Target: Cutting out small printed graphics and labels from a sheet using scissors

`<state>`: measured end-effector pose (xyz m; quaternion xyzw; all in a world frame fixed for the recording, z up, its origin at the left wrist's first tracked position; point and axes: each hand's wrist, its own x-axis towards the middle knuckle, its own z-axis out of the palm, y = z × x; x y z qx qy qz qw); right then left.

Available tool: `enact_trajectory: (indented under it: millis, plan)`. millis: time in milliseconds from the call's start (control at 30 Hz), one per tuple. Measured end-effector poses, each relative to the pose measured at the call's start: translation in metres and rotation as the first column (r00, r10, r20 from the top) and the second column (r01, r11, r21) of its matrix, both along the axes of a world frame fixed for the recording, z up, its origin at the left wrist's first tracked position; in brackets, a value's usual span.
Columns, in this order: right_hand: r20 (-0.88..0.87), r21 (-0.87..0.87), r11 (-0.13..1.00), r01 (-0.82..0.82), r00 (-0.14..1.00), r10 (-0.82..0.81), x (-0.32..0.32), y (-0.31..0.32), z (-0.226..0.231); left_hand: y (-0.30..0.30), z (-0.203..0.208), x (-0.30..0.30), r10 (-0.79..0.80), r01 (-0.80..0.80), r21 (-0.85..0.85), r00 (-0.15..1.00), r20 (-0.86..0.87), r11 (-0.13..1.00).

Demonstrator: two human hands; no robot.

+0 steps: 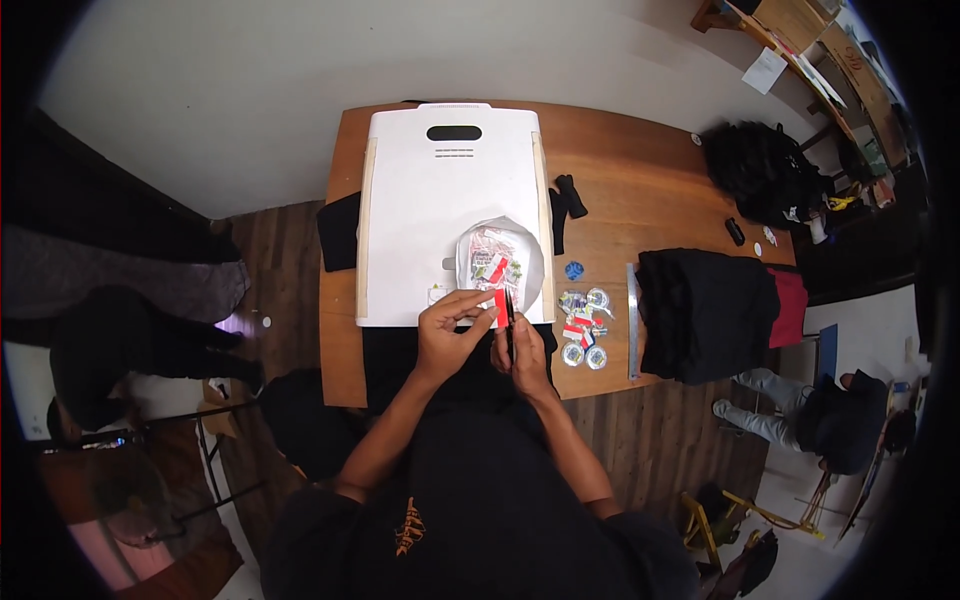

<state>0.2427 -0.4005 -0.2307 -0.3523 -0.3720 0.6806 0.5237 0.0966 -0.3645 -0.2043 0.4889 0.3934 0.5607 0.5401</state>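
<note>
Over the near edge of a white board [420,230], my left hand [450,335] pinches a small red-and-white printed piece [501,310]. My right hand [523,362] is closed around dark scissors [510,308], whose blades lie along the right side of that piece. Just beyond my fingers, a round white container [533,262] sits on the board with printed pieces [490,243] inside. Black cloth [385,350] lies beneath the board and shows at its near edge and sides.
Several loose printed pieces [585,328] lie on the wooden table [620,180] at right. Beside them are a metal ruler [632,320], a stack of black cloth [695,315] and red cloth [788,308]. A black backpack [760,170] rests far right. Other people [845,420] are at both sides.
</note>
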Motion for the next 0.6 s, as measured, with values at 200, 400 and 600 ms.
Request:
enact_trajectory:
  millis: [200, 400, 600]
  plan:
    - [0.098, 0.021, 1.000, -0.014, 0.995, 0.012, 0.001, 0.002, 0.005, 0.003, 0.001, -0.003, 0.017, -0.008, 0.095, 0.995, -0.094, 0.995]
    - [0.198, 0.078, 0.997, -0.016, 0.980, 0.000, 0.005, 0.008, 0.016, 0.003, 0.000, -0.002, -0.007, 0.011, 0.069, 0.998, -0.061, 0.998]
    - [0.171, 0.005, 1.000, -0.005, 0.985, 0.004, 0.005, 0.007, 0.011, 0.003, 0.001, 0.000, -0.005, 0.009, 0.063, 0.998, -0.065, 0.998]
